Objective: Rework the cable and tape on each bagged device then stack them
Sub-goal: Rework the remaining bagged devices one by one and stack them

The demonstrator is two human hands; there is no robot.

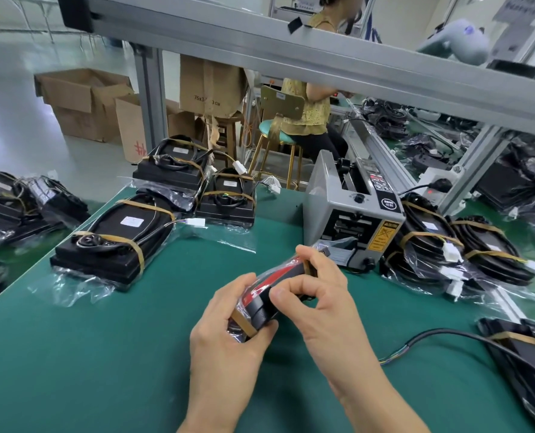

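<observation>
Left of the left hand (225,332), the green tabletop (110,354) lies bare out to its slanted left edge, beyond which more bagged units sit on a lower surface. Ahead and to the left of that hand, a stack of bagged devices (116,242) bound with tan tape rests near the edge, and two more stacks (197,182) stand behind it at the far rim. Between the two hands, lifted off the tabletop and tilted, is the bagged device (269,292): a black body in clear film, a red strip along its upper face, a tan tape band (244,323) crossing its near end. The left hand grips that near end, fingers curled round it from below; the right hand (319,295) holds the farther part, thumb and forefinger pinching at its side. Just beyond the right hand stands a grey tape dispenser (350,220), close behind the raised device. Right of the right hand, another pile of taped devices (456,248) crowds the dispenser's side, and nearer, a loose black cable (441,335) runs across the tabletop to a device (528,360) at the right border.
</observation>
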